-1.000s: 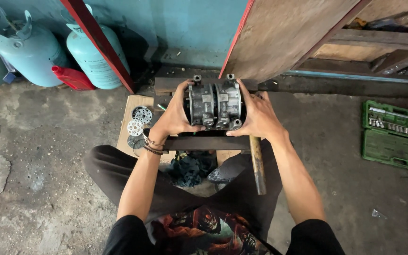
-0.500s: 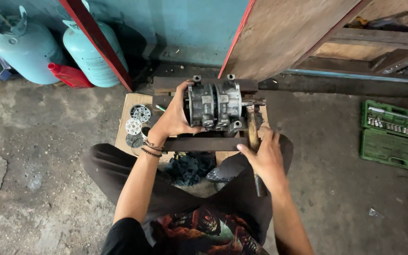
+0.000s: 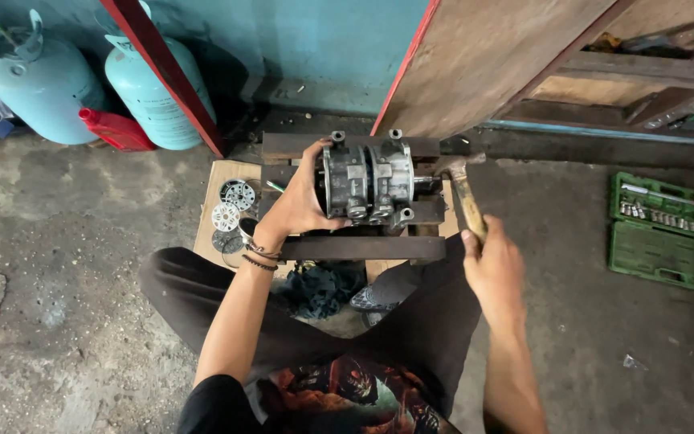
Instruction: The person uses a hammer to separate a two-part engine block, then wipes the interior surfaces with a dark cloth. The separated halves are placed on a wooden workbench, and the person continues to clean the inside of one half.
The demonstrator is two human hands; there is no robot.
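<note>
A grey metal cylindrical machine body [image 3: 367, 181], made of two joined halves with bolt lugs, lies on its side on dark steel bars [image 3: 363, 247] over a wooden board. My left hand [image 3: 299, 201] grips its left end and steadies it. My right hand [image 3: 491, 261] holds the wooden handle of a hammer [image 3: 463, 193]. The hammer's metal head sits right by the short shaft sticking out of the body's right end.
Round metal discs [image 3: 233, 205] lie on the board to the left. Two pale blue gas cylinders [image 3: 150, 88] and a red container [image 3: 118, 128] stand at the back left. An open green socket set case [image 3: 668, 233] lies on the concrete floor to the right. A wooden panel leans behind.
My right hand left the right side of the metal body, took the hammer by its handle and brought its head up beside the shaft. My left hand stayed on the body.
</note>
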